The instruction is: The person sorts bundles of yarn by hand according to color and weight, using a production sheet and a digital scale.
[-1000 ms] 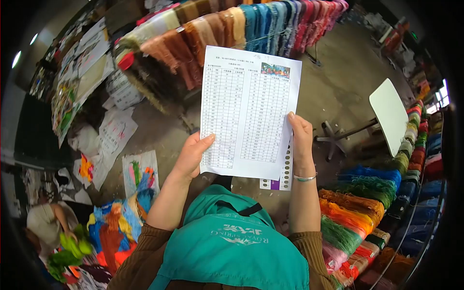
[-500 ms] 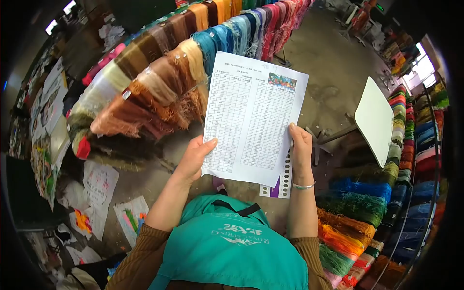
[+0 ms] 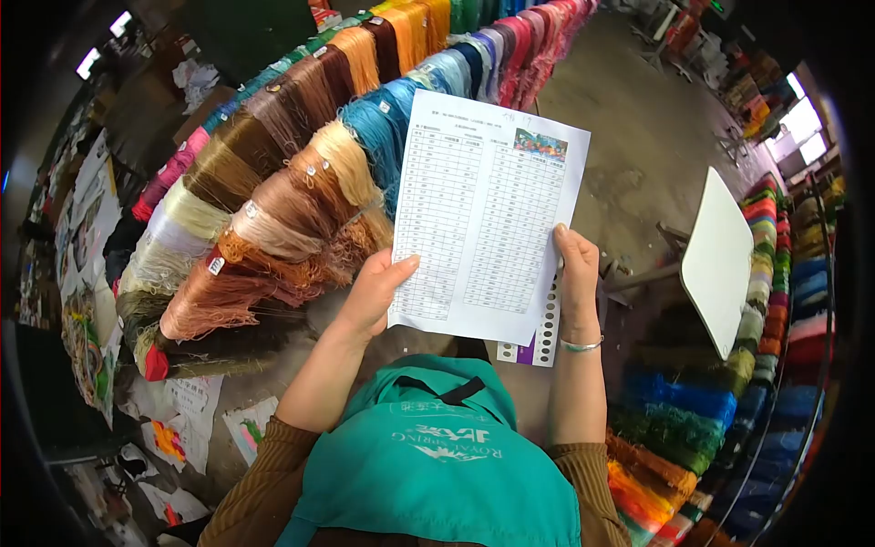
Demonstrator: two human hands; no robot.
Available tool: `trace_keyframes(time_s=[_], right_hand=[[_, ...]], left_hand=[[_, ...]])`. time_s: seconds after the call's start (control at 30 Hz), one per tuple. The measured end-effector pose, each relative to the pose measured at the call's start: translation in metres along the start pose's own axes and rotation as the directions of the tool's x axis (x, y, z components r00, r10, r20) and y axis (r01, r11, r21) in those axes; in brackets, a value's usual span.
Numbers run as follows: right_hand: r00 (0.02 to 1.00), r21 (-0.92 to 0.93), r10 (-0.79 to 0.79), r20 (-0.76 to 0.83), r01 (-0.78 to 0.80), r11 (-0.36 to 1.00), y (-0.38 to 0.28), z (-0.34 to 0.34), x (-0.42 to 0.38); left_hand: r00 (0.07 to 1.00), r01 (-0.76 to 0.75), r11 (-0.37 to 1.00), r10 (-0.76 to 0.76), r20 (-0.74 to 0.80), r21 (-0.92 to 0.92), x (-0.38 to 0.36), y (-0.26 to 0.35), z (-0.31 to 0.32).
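Observation:
A white printed sheet (image 3: 483,219) with number tables and a small colour picture at its top right is held up in front of me. My left hand (image 3: 375,290) pinches its lower left edge, thumb on the front. On the right edge, my right hand (image 3: 577,273) grips it the same way, with a bangle at the wrist. Behind the sheet, a card with a purple stripe and a row of dark holes (image 3: 549,324) sticks out beside my right hand; most of it is hidden. Hanks of thread (image 3: 273,219) hang on a rack beyond my left hand.
A white board (image 3: 717,264) on a stand is at the right. More coloured thread hanks (image 3: 679,401) line a rack at the lower right. Papers with colour patches (image 3: 169,442) lie at the lower left. Grey floor (image 3: 602,118) runs between the racks.
My view has shifted, so the left rack appears larger and lower, and the white board sits lower. Both hands still hold the sheet, which appears slightly farther right and up.

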State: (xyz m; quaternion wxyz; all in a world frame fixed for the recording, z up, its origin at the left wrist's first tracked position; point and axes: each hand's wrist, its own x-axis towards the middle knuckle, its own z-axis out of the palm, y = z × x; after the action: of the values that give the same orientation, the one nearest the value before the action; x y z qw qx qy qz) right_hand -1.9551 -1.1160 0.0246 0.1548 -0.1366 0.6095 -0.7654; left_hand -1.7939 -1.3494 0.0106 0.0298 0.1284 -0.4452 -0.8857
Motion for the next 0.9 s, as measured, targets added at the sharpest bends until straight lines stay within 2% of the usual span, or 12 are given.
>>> trace_keyframes(time_s=[0.43,0.8,0.9], right_hand=[[0.971,0.054,0.035,0.238,-0.049,0.997,-0.007,-0.015,0.174],[0.95,0.077,0.081,0.301,-0.109,0.991,-0.017,-0.035,0.254],[0.962,0.097,0.05,0.269,-0.079,0.992,-0.018,-0.039,0.268]], left_hand=[[0.976,-0.114,0.993,0.12,-0.184,0.043,0.12,0.033,0.019],[0.934,-0.142,0.983,0.171,-0.314,0.113,0.186,0.042,0.049],[0.935,-0.155,0.983,0.179,-0.307,0.099,0.201,0.044,0.053]])
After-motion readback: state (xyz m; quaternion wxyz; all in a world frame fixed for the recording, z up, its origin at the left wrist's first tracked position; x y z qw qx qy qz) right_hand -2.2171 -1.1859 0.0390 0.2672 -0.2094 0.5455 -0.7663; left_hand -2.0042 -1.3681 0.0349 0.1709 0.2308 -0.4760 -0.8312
